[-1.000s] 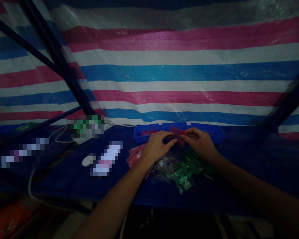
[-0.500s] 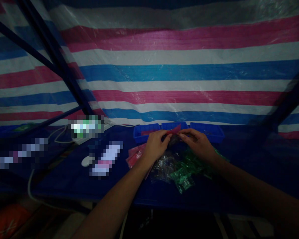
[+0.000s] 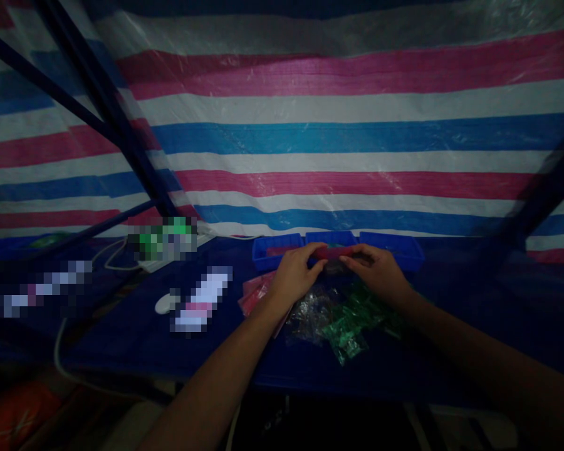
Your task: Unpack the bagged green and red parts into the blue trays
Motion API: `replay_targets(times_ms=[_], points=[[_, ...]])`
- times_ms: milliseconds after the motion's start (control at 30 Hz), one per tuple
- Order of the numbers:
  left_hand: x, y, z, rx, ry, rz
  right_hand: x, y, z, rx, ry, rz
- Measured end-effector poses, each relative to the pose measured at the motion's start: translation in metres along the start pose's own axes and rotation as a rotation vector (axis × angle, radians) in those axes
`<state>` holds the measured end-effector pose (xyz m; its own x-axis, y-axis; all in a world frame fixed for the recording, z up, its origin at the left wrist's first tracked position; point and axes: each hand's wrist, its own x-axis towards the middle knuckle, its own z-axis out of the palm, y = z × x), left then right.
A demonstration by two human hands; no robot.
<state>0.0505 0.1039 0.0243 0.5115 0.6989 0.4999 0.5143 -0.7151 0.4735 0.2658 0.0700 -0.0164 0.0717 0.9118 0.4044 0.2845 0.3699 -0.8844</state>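
Observation:
Between my two hands a small pink plastic bag [image 3: 334, 252] is stretched level, just in front of the blue trays. My left hand [image 3: 301, 268] pinches its left end between thumb and fingers. At the other end, my right hand [image 3: 375, 269] pinches it the same way. Under and beside my left wrist lie pink bags [image 3: 255, 293]. Clear plastic bags [image 3: 308, 316] are heaped below my hands, and green bags [image 3: 348, 335] lie to their right, partly under my right forearm. The dim light hides what the bags contain.
Three blue trays stand in a row behind my hands: a left tray [image 3: 262, 252], a middle tray [image 3: 317, 238] and a right tray [image 3: 407, 247]. Left on the blue table [image 3: 136, 338] are a white round object [image 3: 164, 304] and blurred-out items. A striped sheet [image 3: 333, 138] hangs behind.
My hands have moved slightly apart, and the pink bag between them has gone from bunched and tilted up to flat and level. The heaps of bags look the same.

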Motion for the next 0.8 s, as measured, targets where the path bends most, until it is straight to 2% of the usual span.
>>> replay_targets(times_ms=[100, 233, 467, 567, 700, 800], points=[[0.0, -0.003, 0.001, 0.002, -0.009, -0.007, 0.0, 0.003, -0.001, -0.063, -0.048, -0.004], [0.001, -0.003, 0.0, -0.038, 0.03, 0.007, 0.001, 0.0, -0.001, -0.041, -0.035, -0.006], [-0.001, -0.007, 0.003, -0.032, 0.011, -0.012, -0.001, -0.007, 0.0, -0.092, -0.04, 0.001], [0.0, -0.008, 0.004, -0.034, 0.041, -0.011, -0.001, -0.006, -0.001, -0.097, -0.047, 0.003], [0.0, -0.006, 0.002, 0.031, 0.145, -0.028, 0.001, -0.004, -0.002, -0.107, 0.049, 0.022], [-0.002, -0.001, 0.0, 0.064, 0.105, 0.0, 0.001, -0.004, -0.002, -0.054, 0.1, 0.038]])
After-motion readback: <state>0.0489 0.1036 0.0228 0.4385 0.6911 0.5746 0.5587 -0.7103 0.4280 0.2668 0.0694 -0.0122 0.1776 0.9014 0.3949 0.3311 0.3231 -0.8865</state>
